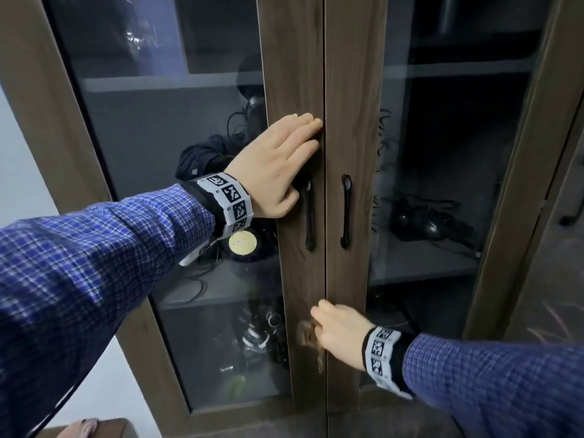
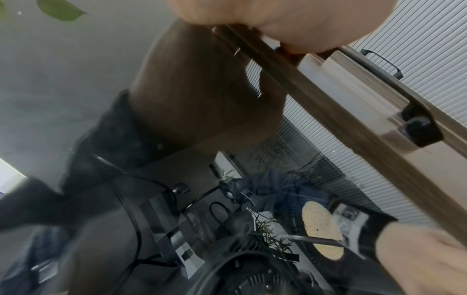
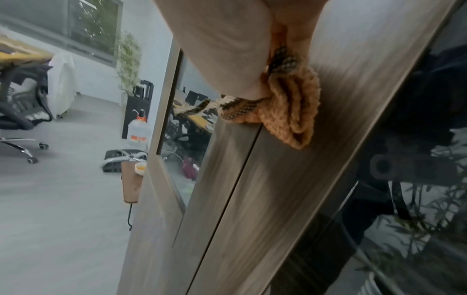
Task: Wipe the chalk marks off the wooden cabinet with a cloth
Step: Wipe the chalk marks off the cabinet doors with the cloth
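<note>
- Cabinet (image 1: pixel 294 74): left hand (image 1: pixel 278 159) is laid flat on left door frame, fingers straight and released, tips at the centre seam, at approx 12 o'clock from left handle (image 1: pixel 309 216). Judged: door is braced so it won't swing while rubbed.
- Cloth (image 1: pixel 308 335) is bunched in right hand (image 1: pixel 336 333), fingers clenched round it, pressed on the wood near the seam, at 6 o'clock from both handles. Wadded prob. for firmer rubbing pressure.
- In right wrist view, cloth (image 3: pixel 290 107) is seen as orange knit w/ striped edge, touching the wood.
- Chalk marks (image 1: pixel 319 361): only a faint pale squiggle is made out at 6 o'clock of the cloth; blurred, extent can't be told.
- Right-hand fingertips are hidden behind the cloth; items behind the glass (image 1: pixel 177 172) are dim.
</note>
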`<state>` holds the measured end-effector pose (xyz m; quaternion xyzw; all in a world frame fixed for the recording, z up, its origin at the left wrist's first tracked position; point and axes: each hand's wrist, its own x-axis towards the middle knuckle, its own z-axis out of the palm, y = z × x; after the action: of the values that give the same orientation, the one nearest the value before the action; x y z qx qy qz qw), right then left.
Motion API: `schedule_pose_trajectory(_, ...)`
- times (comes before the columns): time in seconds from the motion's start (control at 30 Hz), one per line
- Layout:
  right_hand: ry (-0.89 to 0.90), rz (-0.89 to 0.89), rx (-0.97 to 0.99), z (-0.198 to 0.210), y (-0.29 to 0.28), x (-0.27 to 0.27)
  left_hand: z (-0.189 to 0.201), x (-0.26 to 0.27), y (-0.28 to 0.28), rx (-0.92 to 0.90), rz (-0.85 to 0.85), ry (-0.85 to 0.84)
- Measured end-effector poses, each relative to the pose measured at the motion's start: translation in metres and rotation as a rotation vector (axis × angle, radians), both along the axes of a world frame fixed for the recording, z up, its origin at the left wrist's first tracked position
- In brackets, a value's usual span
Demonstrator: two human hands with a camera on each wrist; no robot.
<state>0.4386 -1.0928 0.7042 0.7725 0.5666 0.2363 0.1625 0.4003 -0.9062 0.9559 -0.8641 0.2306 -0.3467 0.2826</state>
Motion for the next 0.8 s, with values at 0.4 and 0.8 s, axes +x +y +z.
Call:
schedule_pose_trajectory(0.4, -0.012, -0.058, -0.14, -0.004, -0.009, 0.006, -0.007, -0.002, -0.009, -0.046, 0.012, -0.013)
schedule_pose_trajectory(0.8, 0.538, -0.453, 0.02, 0.003, -0.134, 0.026, -0.029, -0.007, -0.055, -0.125, 0.062, -0.035)
